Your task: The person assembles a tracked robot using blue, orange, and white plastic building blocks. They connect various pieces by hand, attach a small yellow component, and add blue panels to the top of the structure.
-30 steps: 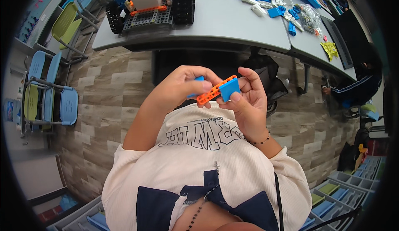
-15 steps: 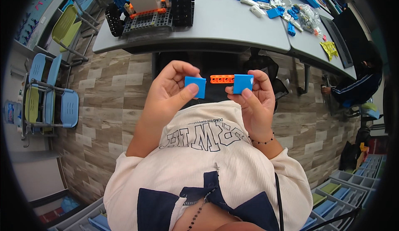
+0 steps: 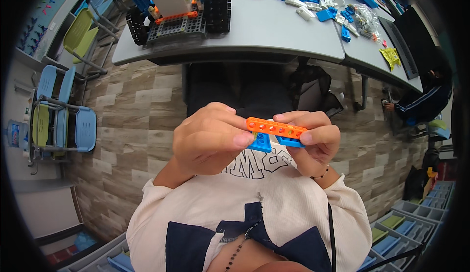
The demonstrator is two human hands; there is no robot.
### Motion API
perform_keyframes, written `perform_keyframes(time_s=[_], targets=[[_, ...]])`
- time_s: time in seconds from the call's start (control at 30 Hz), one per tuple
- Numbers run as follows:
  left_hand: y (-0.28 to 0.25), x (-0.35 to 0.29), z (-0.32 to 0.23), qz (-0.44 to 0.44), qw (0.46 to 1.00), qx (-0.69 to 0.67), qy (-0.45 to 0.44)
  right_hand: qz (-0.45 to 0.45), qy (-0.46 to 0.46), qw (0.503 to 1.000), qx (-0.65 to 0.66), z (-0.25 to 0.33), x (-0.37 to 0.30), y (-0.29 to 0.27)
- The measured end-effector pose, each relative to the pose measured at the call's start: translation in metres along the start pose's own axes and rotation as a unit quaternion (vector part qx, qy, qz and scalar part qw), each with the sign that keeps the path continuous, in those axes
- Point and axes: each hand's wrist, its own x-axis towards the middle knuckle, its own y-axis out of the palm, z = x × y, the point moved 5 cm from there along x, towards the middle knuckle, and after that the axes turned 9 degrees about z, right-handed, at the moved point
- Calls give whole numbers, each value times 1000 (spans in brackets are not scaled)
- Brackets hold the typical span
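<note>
An orange beam with a row of holes (image 3: 274,128) is held level in front of my chest. Below its left end sits one blue building piece (image 3: 260,142), with a second blue piece (image 3: 290,141) under its right part. My left hand (image 3: 208,137) is closed, pinching the left blue piece against the beam's left end. My right hand (image 3: 316,140) is closed around the right end of the beam and the blue piece there. Whether the left piece is joined to the beam cannot be made out, since fingers cover the contact.
Ahead is a grey-white table (image 3: 274,32) bearing a tracked model (image 3: 178,17) and scattered blue and white building parts (image 3: 313,7). A yellow packet (image 3: 390,57) and a keyboard (image 3: 399,47) lie to the right. Blue chairs (image 3: 85,127) stand left; another person (image 3: 423,103) sits at right.
Both hands have come down closer to my chest and together. The beam has turned so its holes show, and the left blue piece now meets the beam's left end.
</note>
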Motion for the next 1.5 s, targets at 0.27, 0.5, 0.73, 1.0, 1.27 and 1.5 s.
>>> perform_keyframes(time_s=[0.27,0.5,0.73,1.0,1.27,1.5], targets=[[-2,-3,2,-22,997,-77,2,-4,14,999,35,5,3,0],[-1,-4,5,1,991,-114,-68,7,31,998,58,6,3,-3],[-3,-2,1,35,991,-87,-90,32,12,999,12,11,4,-3],[-7,3,-12,27,992,-95,-76,15,24,1000,-5,12,4,-4],[-7,8,-26,79,993,74,-40,17,47,998,32,8,1,0],[-4,10,-25,88,986,128,-66,23,52,998,12,9,1,1]])
